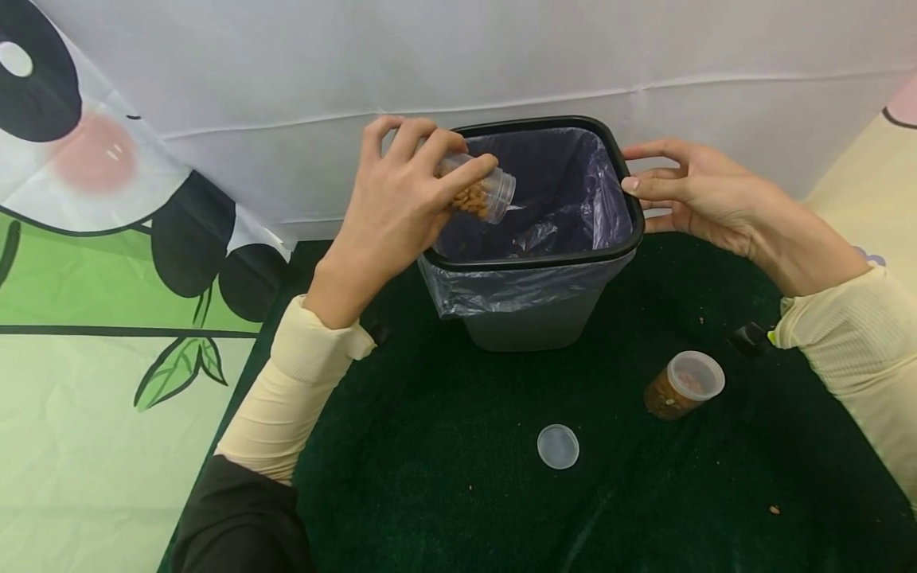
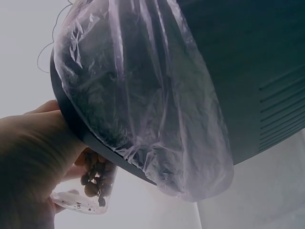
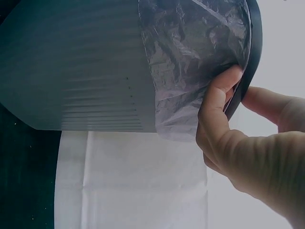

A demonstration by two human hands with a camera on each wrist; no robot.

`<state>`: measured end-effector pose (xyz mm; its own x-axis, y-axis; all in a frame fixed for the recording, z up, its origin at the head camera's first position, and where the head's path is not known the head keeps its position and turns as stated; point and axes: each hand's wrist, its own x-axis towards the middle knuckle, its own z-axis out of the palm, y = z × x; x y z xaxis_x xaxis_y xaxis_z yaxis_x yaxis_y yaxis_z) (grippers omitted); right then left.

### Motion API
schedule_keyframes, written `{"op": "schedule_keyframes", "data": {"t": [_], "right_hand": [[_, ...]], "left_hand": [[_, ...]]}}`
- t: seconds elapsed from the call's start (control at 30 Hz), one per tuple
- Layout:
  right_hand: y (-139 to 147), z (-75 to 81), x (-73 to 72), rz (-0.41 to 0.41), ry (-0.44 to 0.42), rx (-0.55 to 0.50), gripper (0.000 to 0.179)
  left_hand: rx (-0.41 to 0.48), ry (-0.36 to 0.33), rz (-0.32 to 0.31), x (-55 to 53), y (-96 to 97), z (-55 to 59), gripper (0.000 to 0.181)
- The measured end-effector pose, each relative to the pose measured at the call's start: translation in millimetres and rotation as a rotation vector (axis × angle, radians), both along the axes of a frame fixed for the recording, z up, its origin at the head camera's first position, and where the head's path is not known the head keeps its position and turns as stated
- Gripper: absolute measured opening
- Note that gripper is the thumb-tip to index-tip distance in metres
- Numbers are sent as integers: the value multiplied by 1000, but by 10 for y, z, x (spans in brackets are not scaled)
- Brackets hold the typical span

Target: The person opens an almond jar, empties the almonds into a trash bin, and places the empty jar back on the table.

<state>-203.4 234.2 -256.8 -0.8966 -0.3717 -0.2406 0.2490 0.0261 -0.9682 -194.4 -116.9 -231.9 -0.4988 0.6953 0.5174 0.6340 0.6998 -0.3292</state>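
In the upper middle of the head view, the left hand [image 1: 401, 187] grips a clear jar [image 1: 500, 196] of brown bits [image 1: 470, 200], fingers and thumb wrapped about its body. The jar's mouth lies over the opening of the bin [image 1: 528, 334], near its left edge. The right hand [image 1: 705, 191], right of center in the upper part of the frame, pinches the rim [image 1: 622, 163] between thumb and fingers, the fingers against the plastic bag [image 1: 501, 290] folded over it. The likeliest mishap, I judge, is a spill: if the mouth drifted back toward the left of the frame, bits could fall across the rim onto the green cloth [image 1: 430, 477]. A hard shake might let the smooth jar slide out of the hand into the bag. Should the right hand tug rather than steady, the bag could pull loose or the bin could tip. The jar lies tilted well over, its long axis running at a shallow slant from upper left to lower right, mouth toward the right and base toward the left, hidden by the hand. A second jar [image 1: 669, 398] leans at lower right, and a loose lid [image 1: 558, 446] lies flat below the bin.
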Motion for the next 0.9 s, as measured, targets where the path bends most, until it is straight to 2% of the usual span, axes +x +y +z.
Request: {"op": "schedule_keyframes", "data": {"t": [0.43,0.9], "right_hand": [[-24,8,-3,-17,-1,-1,66],[-30,15,-6,-20,-10,-8,67]], "left_hand": [[2,26,-17,-2,19,13,53],[21,38,-32,-4,28,22,41]]}}
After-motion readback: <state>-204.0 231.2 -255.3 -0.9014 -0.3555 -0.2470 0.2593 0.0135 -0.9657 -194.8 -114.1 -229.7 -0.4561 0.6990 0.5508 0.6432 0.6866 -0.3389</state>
